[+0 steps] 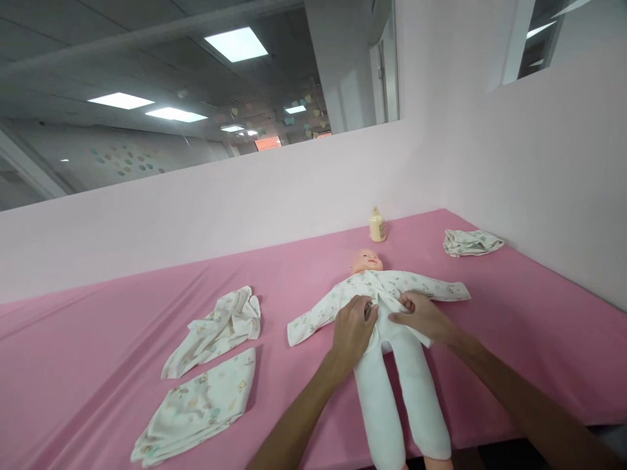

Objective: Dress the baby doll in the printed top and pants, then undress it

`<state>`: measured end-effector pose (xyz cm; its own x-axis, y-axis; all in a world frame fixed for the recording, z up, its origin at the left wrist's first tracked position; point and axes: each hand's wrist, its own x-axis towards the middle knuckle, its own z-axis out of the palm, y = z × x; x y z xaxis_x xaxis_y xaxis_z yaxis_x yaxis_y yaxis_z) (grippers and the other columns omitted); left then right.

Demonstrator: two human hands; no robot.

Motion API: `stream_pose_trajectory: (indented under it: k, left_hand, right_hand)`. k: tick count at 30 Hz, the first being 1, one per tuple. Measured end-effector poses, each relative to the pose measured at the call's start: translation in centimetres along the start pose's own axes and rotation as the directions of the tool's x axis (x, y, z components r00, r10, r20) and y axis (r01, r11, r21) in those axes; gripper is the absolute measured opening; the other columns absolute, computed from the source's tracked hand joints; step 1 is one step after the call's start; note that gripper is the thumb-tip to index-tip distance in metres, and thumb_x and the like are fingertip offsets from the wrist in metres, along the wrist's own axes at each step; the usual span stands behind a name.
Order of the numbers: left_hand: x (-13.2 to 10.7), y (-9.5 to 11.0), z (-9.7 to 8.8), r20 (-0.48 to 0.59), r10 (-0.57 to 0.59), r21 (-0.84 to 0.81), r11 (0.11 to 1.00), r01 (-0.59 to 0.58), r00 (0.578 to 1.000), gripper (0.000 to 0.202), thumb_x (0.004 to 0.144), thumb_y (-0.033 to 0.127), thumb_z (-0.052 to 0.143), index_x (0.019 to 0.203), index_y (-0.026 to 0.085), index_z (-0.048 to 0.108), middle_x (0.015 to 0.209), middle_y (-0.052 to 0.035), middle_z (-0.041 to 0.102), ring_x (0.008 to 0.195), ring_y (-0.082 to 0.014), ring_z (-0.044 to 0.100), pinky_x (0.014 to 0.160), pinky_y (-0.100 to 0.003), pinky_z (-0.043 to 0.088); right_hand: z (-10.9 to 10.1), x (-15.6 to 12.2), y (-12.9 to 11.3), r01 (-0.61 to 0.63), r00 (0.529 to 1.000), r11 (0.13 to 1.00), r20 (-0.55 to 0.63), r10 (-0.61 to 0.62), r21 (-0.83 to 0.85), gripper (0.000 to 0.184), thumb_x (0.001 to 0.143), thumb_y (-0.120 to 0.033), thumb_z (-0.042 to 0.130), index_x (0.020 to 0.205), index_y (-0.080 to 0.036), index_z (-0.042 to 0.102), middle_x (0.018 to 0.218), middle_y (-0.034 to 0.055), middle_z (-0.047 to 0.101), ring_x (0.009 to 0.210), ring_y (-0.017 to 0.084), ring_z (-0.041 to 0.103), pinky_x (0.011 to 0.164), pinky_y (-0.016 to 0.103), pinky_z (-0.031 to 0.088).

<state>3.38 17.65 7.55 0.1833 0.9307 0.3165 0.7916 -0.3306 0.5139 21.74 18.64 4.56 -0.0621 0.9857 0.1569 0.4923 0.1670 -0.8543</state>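
A baby doll (367, 261) lies on its back on the pink table (122, 339), head away from me. It wears a white patterned top (323, 307) with sleeves spread out, and its white legs (416, 398) reach the near edge. My left hand (353, 326) rests on the doll's belly, fingers pinched on the left front edge of the top. My right hand (421, 312) is closed on the right front edge at the waist. Both hands meet at the middle of the garment.
Two patterned baby garments lie to the left: a crumpled one (220, 326) and a folded one (200, 408) near the front edge. A small cream bottle (377, 226) stands by the back wall. Another folded cloth (469, 242) lies at the far right.
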Motion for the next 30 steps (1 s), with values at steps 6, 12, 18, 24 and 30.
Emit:
stream_pose_trajectory:
  k: [6,12,18,24,30]
  left_hand:
    - [-0.4,-0.4,0.7,-0.051,0.111,0.021,0.994,-0.110,0.992,0.022,0.095,0.028,0.044,0.092,0.019,0.064,0.087,-0.0024,0.067,0.076,-0.0157,0.059,0.067,-0.028,0.040]
    - [-0.7,-0.6,1.4,-0.091,0.229,0.135,0.967,-0.216,0.969,0.025,0.098,0.026,0.039,0.090,0.019,0.062,0.085,-0.0026,0.066,0.075,-0.0153,0.059,0.066,-0.027,0.040]
    - [-1.0,-0.5,1.7,-0.092,0.303,0.257,0.928,-0.271,0.949,0.027,0.099,0.021,0.036,0.085,0.019,0.059,0.080,-0.0027,0.064,0.071,-0.0143,0.058,0.063,-0.027,0.038]
    - [-1.1,-0.9,2.2,-0.086,0.465,0.453,0.806,-0.381,0.881,0.024,0.095,0.011,0.039,0.081,0.018,0.058,0.076,-0.0041,0.062,0.069,-0.0166,0.056,0.057,-0.030,0.033]
    - [-1.1,-1.3,2.9,-0.228,0.525,0.420,0.813,-0.403,0.820,0.016,0.087,0.006,0.046,0.082,0.017,0.056,0.073,-0.0015,0.059,0.063,-0.0151,0.052,0.055,-0.028,0.033]
  right_hand:
    - [0.3,-1.0,-1.0,0.026,1.000,0.996,-0.017,-0.025,0.084,0.018,0.077,-0.031,0.054,0.065,-0.021,0.045,0.066,-0.0022,0.051,0.063,0.014,0.047,0.057,0.027,0.038]
    - [1.3,-1.7,-1.6,0.050,0.991,0.991,-0.133,-0.034,0.121,0.017,0.081,-0.034,0.050,0.075,-0.020,0.060,0.073,-0.0002,0.061,0.069,0.017,0.053,0.063,0.028,0.042]
    - [2.5,-2.0,-1.7,0.109,0.983,0.984,-0.160,-0.086,0.139,0.019,0.083,-0.032,0.050,0.080,-0.022,0.066,0.083,0.0022,0.069,0.083,0.021,0.062,0.076,0.033,0.047]
    - [3.1,-2.5,-1.8,0.140,0.968,0.987,-0.222,-0.119,0.079,0.024,0.088,-0.034,0.049,0.091,-0.023,0.070,0.090,0.0046,0.071,0.085,0.022,0.064,0.078,0.036,0.049]
    - [4.0,-3.7,-2.0,0.247,0.924,0.969,-0.306,-0.231,0.012,0.024,0.090,-0.034,0.050,0.093,-0.021,0.070,0.096,0.0059,0.071,0.092,0.022,0.064,0.083,0.038,0.051]
